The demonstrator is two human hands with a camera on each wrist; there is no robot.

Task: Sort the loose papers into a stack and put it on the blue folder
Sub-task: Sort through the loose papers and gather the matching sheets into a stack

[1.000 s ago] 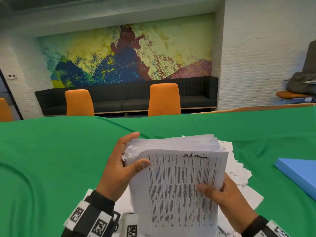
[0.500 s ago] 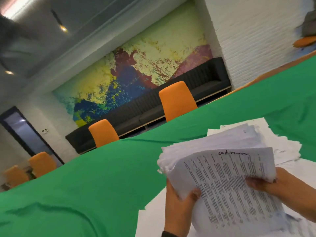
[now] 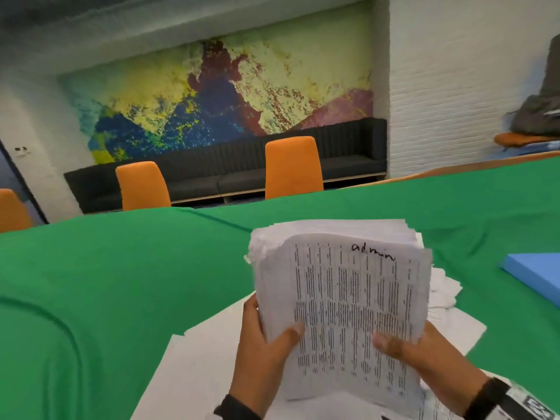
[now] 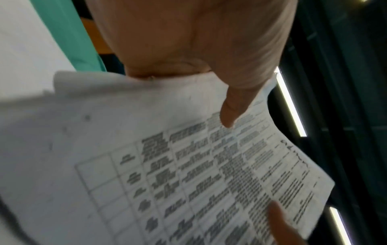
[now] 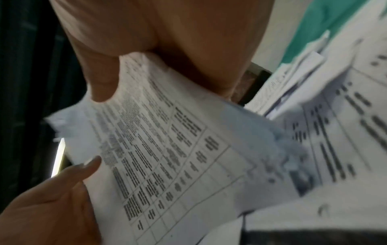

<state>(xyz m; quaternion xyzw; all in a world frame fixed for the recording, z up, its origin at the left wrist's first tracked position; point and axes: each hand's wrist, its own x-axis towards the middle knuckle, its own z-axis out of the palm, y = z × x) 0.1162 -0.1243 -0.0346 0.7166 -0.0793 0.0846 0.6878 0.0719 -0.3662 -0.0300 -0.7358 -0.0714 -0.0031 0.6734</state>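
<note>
Three orange chairs (image 3: 142,184) line the far edge of a bench (image 3: 121,283) draped in green cloth, with a long dark sofa (image 3: 230,168) and a splashy yellow, blue and maroon wall painting (image 3: 218,95) behind them. At the near edge, loose sheets of paper (image 3: 206,353) lie spread flat on the cloth. Above them the person's left hand (image 3: 260,350) grips the lower left side of a thick stack of papers (image 3: 342,298), fingers hidden behind it and the thumb pressed across the front page. The stack is held upright and off the cloth, its upper edges ragged and uneven. The front page carries a printed table in narrow columns, too blurred to read, with the word "admin" handwritten in black near the top. The right hand (image 3: 424,356) holds the lower right side in the same way, thumb on the front sheet and fingers behind. More loose sheets fan out behind and to the right of the stack. Farther right, well apart from the papers, the corner of the blue folder (image 3: 536,277) lies flat on the cloth with nothing on its visible part. Beyond it, a grey bag (image 3: 539,110) rests on another orange chair by the white brick wall (image 3: 454,101).
</note>
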